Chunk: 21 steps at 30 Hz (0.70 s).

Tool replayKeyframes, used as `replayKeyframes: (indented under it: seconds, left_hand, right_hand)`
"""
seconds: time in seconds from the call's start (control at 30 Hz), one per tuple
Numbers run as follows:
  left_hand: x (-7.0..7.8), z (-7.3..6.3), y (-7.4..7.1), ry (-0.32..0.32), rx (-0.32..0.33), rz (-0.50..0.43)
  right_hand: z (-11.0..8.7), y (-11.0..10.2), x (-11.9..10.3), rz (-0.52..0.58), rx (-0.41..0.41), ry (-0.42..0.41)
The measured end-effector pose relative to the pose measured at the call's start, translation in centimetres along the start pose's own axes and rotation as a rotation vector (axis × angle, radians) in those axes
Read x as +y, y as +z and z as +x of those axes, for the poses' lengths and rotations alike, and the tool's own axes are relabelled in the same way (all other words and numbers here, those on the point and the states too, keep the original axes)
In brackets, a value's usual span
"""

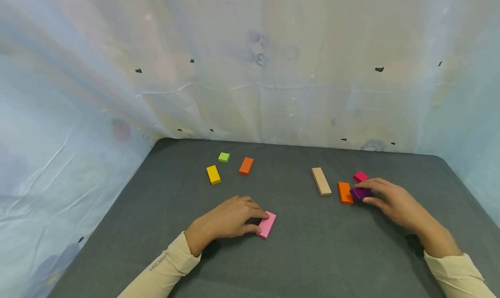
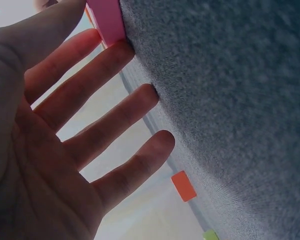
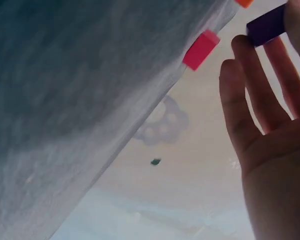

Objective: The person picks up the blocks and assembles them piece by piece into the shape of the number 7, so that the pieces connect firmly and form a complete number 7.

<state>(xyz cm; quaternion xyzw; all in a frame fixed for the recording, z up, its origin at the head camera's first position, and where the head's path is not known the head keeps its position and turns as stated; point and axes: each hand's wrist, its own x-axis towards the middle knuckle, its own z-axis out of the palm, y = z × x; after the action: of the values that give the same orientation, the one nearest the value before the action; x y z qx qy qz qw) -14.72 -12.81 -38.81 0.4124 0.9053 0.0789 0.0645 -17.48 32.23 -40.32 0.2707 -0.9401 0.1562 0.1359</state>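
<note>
In the head view my left hand (image 1: 230,217) pinches a flat pink block (image 1: 267,225) between thumb and fingertips at the middle of the table. The left wrist view has the pink block (image 2: 108,21) at the top edge, low against the grey cloth, the other fingers spread loosely. My right hand (image 1: 400,204) holds a purple block (image 1: 360,193) between thumb and fingers. The right wrist view shows this purple block (image 3: 266,26) raised off the cloth. Close to it are an orange block (image 1: 345,193) on the left and a magenta block (image 1: 360,176) behind.
A tan wooden block (image 1: 321,181) lies left of the orange one. Farther left on the grey table (image 1: 297,254) are a red-orange block (image 1: 246,166), a yellow block (image 1: 213,175) and a small lime-green block (image 1: 224,157). A pale patterned curtain (image 1: 265,107) hangs behind the table.
</note>
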Motion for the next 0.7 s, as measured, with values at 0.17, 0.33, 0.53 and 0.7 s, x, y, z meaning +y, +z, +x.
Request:
replayKeyframes:
  seconds: [0.17, 0.33, 0.53, 0.7]
  left_hand:
    - [-0.1, -0.1, -0.3, 0.002, 0.021, 0.005]
    - [0.1, -0.1, -0.4, 0.008, 0.015, -0.008]
    - [0.2, 0.0, 0.0, -0.004, 0.005, -0.020]
    - [0.0, 0.0, 0.2, 0.002, 0.004, -0.021]
  right_hand:
    - [0.7, 0.5, -0.6, 0.043, 0.011, -0.030]
    - [0.9, 1.2, -1.5, 0.059, 0.040, -0.093]
    - [0.9, 1.2, -2.0, 0.103, 0.017, -0.103]
    - [1.5, 1.2, -2.5, 0.145, 0.018, -0.098]
